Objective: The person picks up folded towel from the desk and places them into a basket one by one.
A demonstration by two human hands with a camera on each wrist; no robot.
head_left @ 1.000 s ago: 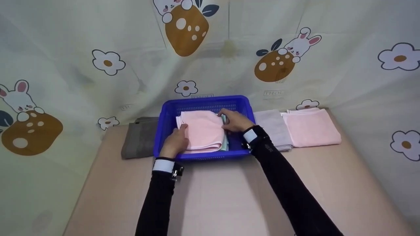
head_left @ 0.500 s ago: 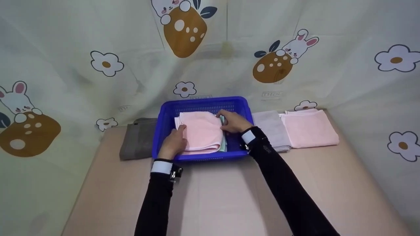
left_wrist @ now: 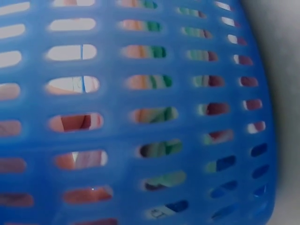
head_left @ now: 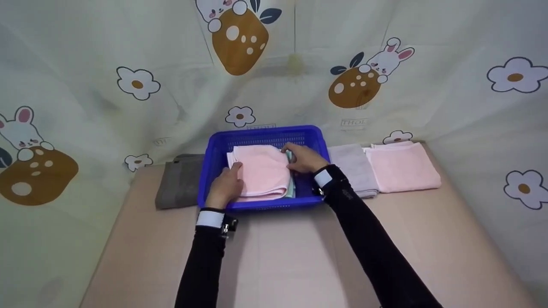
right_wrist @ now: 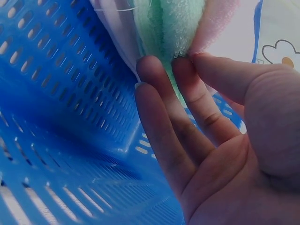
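A folded pink towel (head_left: 263,169) lies on top of a stack inside the blue basket (head_left: 265,129). Beneath it, a mint-green towel (head_left: 292,188) peeks out along the right side. My left hand (head_left: 224,186) grips the pink towel's left edge, thumb on top and the other fingers mostly hidden. At the right edge, my right hand (head_left: 302,158) pinches the pink towel between thumb and index finger. In the right wrist view its other fingertips touch the green towel (right_wrist: 183,23) and a pale lavender-looking layer (right_wrist: 117,33). Only the slotted basket wall (left_wrist: 115,136) fills the left wrist view.
Left of the basket lies a folded dark grey towel (head_left: 180,184). To its right are a folded light grey towel (head_left: 353,169) and another folded pink towel (head_left: 404,169). A patterned curtain (head_left: 295,98) hangs behind the beige table (head_left: 291,256).
The head view has shifted slightly. Both hands stay at the same edges of the pink towel, with no clear movement of the stack.
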